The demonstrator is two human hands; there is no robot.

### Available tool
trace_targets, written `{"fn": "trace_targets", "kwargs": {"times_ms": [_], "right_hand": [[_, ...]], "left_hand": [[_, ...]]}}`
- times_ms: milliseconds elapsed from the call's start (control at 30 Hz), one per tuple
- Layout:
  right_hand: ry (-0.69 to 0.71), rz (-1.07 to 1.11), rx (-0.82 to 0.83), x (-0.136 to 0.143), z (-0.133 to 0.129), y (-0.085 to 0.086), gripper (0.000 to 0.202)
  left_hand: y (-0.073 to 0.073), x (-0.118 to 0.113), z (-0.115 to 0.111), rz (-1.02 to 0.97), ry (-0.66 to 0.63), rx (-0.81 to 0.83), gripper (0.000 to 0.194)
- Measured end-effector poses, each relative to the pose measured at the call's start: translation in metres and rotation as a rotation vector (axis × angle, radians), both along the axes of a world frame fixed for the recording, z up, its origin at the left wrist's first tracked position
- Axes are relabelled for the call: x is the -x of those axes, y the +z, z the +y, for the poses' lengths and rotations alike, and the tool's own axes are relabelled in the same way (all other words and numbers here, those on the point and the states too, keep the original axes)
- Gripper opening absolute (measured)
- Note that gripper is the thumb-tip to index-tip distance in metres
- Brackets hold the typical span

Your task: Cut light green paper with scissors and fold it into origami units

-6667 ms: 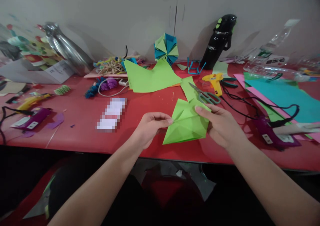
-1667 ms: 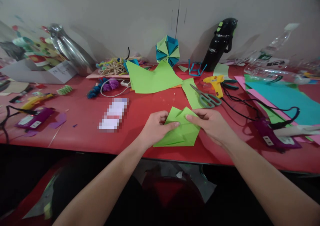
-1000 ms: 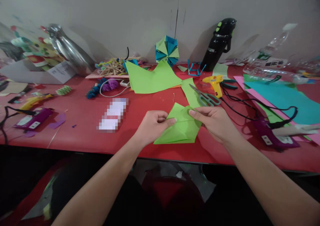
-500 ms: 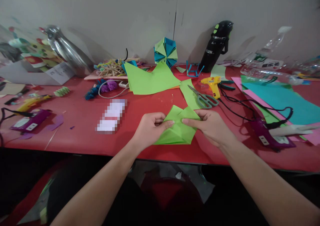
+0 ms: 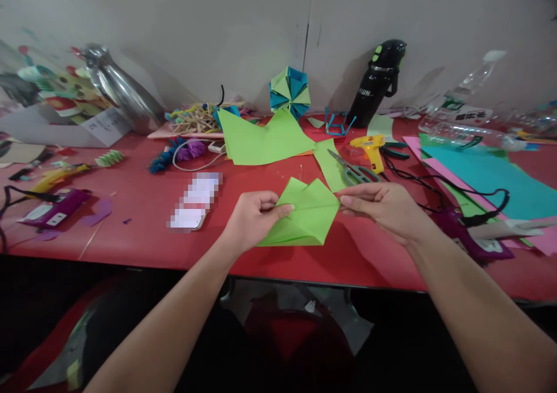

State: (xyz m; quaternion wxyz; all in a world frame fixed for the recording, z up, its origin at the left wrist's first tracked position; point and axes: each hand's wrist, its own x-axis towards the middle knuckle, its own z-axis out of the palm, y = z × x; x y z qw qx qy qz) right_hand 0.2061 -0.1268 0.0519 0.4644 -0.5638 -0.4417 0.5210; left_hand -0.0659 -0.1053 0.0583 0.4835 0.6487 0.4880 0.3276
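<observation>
Here, at the centre of the frame just below the middle, the left hand (image 5: 256, 219) and right hand (image 5: 383, 208) pinch opposite sides of a folded, creased lime-green paper piece (image 5: 307, 213). Beyond it lie grey-handled scissors (image 5: 357, 172) and a yellow glue gun (image 5: 369, 149), right of centre; farther, at upper centre, stands a blue-and-green folded-paper ball (image 5: 289, 92).

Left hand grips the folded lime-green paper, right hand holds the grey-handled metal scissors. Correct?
Not quite: the right hand pinches the right corner of the folded lime-green paper, not the scissors. The head view shows the grey-handled metal scissors lying beyond it. The left hand does grip the paper.
</observation>
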Motion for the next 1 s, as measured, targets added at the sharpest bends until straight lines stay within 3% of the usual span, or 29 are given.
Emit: {"fn": "trace_targets", "kwargs": {"times_ms": [100,200,333,467,567,667,867,1000], "right_hand": [[-0.049,0.048,-0.073,-0.005,0.001,0.000,0.037],[0.018,0.083,-0.128,0.003,-0.001,0.000,0.037],[0.141,-0.060,-0.077,0.021,-0.005,-0.002,0.037],[0.122,-0.119,-0.128,0.027,-0.006,-0.006,0.031],[0.102,-0.184,-0.204,0.028,-0.007,-0.008,0.028],[0.144,-0.208,-0.223,0.032,-0.011,-0.006,0.026],[0.313,-0.166,-0.189,0.044,-0.018,-0.001,0.023],[0.262,-0.176,-0.188,0.050,-0.017,-0.006,0.025]], "left_hand": [[0.001,0.004,0.002,-0.027,0.025,-0.008,0.037],[0.002,0.002,0.001,-0.034,0.005,0.008,0.035],[-0.001,-0.004,-0.002,-0.043,-0.068,0.033,0.033],[-0.003,-0.007,-0.004,-0.085,-0.152,0.072,0.028],[-0.005,-0.010,-0.004,-0.205,-0.180,0.019,0.038],[-0.006,-0.014,-0.005,-0.263,-0.119,-0.018,0.052],[-0.004,-0.018,-0.009,-0.209,-0.063,-0.009,0.030],[-0.007,-0.019,-0.010,-0.165,-0.088,-0.024,0.029]]}}
